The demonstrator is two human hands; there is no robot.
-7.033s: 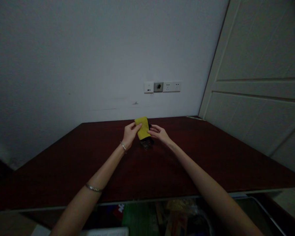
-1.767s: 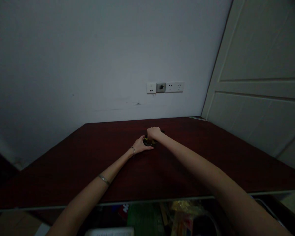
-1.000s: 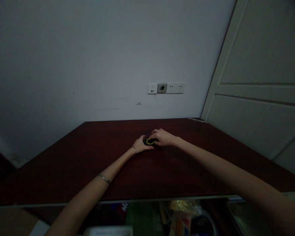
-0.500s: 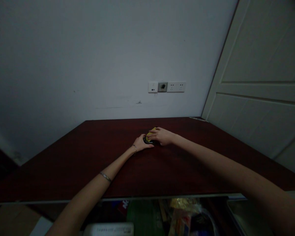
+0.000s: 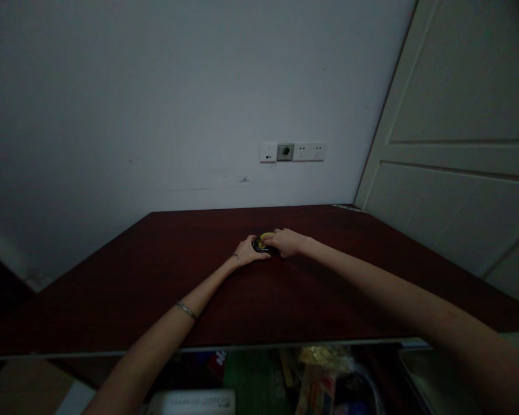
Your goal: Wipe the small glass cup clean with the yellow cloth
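Observation:
A small yellow and black bundle (image 5: pixel 262 244), a rolled or folded piece of cloth, lies on the dark red table (image 5: pixel 199 288) near its far middle. My left hand (image 5: pixel 249 253) cups the bundle from the left, fingers curled around it. My right hand (image 5: pixel 284 242) is closed over its top and right side, fingers pressed onto the yellow part. Most of the bundle is hidden between the two hands. A thin bracelet sits on my left wrist and another band further up the forearm.
A white wall with a row of sockets (image 5: pixel 292 152) rises behind the table. A pale panelled door (image 5: pixel 458 150) stands at the right. Below the table's near edge lie colourful packets and a white box (image 5: pixel 190 402).
Seven seconds ago the yellow and black cloth was held up, long and flat, between both hands. Now it is a small bundle on the table with both hands closed around it; the right hand has shifted slightly.

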